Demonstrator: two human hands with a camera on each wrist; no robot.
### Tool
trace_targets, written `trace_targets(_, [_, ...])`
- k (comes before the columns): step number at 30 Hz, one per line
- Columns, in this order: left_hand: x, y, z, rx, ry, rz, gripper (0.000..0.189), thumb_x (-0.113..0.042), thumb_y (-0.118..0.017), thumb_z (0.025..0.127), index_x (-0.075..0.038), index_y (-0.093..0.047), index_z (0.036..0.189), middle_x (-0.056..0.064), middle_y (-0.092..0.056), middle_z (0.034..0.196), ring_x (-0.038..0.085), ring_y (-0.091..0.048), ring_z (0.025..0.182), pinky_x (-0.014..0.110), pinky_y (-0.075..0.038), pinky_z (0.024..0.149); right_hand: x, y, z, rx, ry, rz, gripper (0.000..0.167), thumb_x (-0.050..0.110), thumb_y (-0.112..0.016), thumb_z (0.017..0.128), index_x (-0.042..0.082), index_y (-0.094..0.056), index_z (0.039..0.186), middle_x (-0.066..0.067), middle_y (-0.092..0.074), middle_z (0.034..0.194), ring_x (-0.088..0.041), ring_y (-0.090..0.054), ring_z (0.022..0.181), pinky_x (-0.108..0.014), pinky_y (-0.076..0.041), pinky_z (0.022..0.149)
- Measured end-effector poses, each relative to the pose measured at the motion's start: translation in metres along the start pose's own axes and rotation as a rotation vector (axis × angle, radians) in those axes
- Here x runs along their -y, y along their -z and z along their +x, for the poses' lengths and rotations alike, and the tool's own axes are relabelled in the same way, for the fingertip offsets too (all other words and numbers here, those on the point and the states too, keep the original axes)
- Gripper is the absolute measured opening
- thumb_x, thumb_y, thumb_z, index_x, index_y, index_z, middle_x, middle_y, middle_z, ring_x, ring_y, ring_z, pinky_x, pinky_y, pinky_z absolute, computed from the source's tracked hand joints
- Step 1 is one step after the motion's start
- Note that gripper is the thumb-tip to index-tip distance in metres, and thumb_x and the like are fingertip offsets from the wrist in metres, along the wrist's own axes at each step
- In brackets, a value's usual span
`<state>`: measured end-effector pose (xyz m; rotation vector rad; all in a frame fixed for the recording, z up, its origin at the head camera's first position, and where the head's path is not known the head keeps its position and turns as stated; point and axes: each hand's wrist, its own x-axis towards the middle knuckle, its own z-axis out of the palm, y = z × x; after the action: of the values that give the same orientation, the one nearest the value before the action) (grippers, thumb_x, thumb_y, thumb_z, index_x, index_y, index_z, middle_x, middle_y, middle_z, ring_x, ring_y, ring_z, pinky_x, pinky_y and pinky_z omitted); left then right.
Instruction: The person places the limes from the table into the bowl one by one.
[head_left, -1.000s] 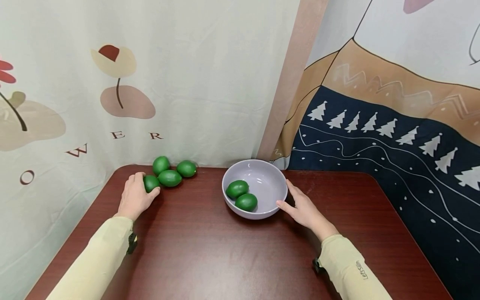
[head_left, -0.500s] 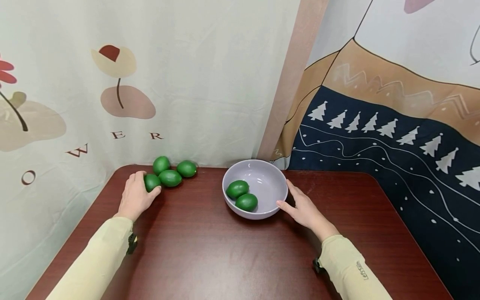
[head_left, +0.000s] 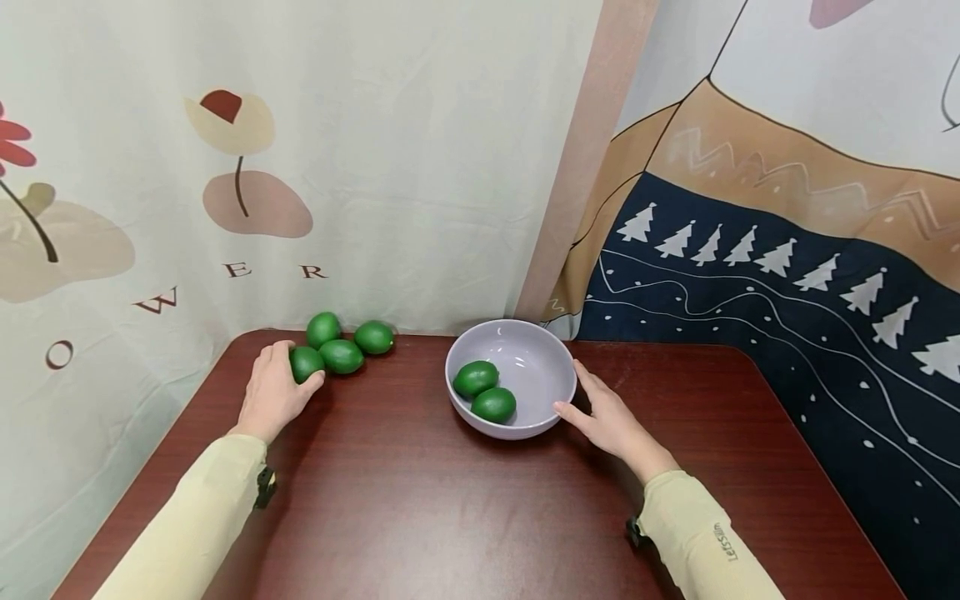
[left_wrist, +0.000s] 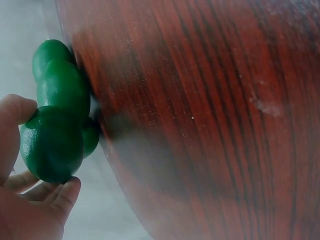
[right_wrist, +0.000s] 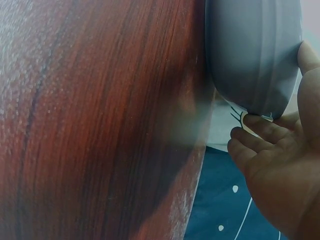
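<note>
My left hand (head_left: 272, 392) holds a green lime (head_left: 307, 365) at the table's far left, thumb on one side and fingertips on the other. That gripped lime (left_wrist: 52, 145) is nearest the camera in the left wrist view and partly covers others behind it. Three more limes (head_left: 342, 357) lie close around it. Right of them stands a round lilac-grey bowl (head_left: 536, 375) with two limes (head_left: 493, 405) inside. My right hand (head_left: 611, 421) grips the bowl's right side, its thumb at the rim and its fingers against the outer wall (right_wrist: 252, 55).
Both hands work over a dark red-brown wooden table (head_left: 420, 500) with rounded far corners. A pale curtain (head_left: 405, 167) with printed flowers hangs right behind its far edge. To the right hangs a navy cloth (head_left: 675, 283) with white trees.
My left hand and the lime in it have shifted very slightly to the right. My right hand stays at the bowl, and the bowl keeps its place.
</note>
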<state>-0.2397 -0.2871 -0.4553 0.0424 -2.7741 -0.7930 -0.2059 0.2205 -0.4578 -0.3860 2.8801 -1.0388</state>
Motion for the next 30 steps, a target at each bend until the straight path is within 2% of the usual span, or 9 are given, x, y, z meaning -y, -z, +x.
trace_targets(13, [-0.002,0.001,0.001,-0.008,-0.016,-0.005,0.067,-0.023,-0.068,0.093,0.012,-0.039,0.142,0.035,-0.042,0.135,0.049,-0.042,0.12,0.066,-0.041,0.094,-0.001,0.0,0.0,0.0,-0.001,-0.003,0.089,0.04,-0.067,0.1,0.0,-0.02,0.164,-0.024,-0.027,0.166,-0.044,-0.029,0.152,-0.062,-0.029,0.119])
trace_targets(24, [-0.011,0.002,0.0,0.006,-0.036,-0.017,0.068,-0.022,-0.069,0.094,0.013,-0.038,0.143,0.036,-0.041,0.138,0.05,-0.041,0.125,0.065,-0.038,0.099,-0.001,-0.001,0.0,-0.001,0.004,0.007,0.089,0.04,-0.067,0.1,0.0,-0.02,0.163,-0.025,-0.028,0.166,-0.044,-0.03,0.152,-0.062,-0.029,0.119])
trace_targets(30, [-0.016,0.002,0.001,-0.007,-0.054,-0.022,0.067,-0.022,-0.069,0.093,0.013,-0.04,0.143,0.034,-0.043,0.137,0.049,-0.042,0.123,0.064,-0.038,0.099,-0.002,0.0,0.0,-0.005,0.01,0.004,0.089,0.04,-0.068,0.1,-0.001,-0.02,0.163,-0.025,-0.028,0.166,-0.044,-0.03,0.152,-0.062,-0.029,0.119])
